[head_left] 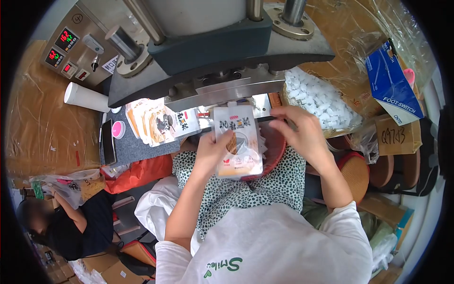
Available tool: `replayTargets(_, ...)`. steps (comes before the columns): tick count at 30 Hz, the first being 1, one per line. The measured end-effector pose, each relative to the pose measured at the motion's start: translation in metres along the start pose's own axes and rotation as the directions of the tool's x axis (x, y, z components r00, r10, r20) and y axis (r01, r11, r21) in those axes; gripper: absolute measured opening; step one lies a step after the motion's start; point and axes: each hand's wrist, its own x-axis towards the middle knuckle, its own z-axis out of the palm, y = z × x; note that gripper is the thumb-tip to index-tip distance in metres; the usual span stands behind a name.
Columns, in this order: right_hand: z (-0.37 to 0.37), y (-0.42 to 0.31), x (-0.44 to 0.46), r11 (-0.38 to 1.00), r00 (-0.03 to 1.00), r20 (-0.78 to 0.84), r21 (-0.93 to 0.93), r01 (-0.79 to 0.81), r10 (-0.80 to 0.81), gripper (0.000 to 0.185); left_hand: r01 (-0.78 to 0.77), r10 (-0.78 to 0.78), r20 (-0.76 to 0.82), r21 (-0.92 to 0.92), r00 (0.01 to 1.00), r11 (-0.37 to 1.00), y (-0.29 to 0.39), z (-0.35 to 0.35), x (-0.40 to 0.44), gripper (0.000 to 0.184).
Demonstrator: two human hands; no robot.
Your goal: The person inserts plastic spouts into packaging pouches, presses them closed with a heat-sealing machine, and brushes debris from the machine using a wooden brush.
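Note:
My left hand (210, 152) is closed on a printed packaging pouch (238, 163), its thumb lying across the front. The pouch is white with dark lettering, an orange-brown picture and a pale spout end pointing at the machine. To the right of the pouch, my right hand (305, 135) is raised with thumb and forefinger apart, and I see nothing between them. It is close to the front edge of the sealing press (246, 85). Under the pouch and right hand, a red bowl (280, 158) at my lap is partly hidden and holds some pouches.
Left of the press lie a fanned stack of pouches (161, 124), a white cylinder (85, 97), a pink round container (118, 129) and a phone (108, 146). White spout pieces (317, 102) fill a box at right, near a blue foot-switch carton (392, 85). Another person (78, 227) sits lower left.

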Motion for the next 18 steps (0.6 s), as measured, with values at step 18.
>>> replayTargets(18,-0.010,-0.003,0.006,0.883,0.982,0.115,0.431,-0.186,0.150,0.019,-0.108,0.736,-0.100,0.967,0.670,0.230,0.002,-0.089,-0.055,0.029)
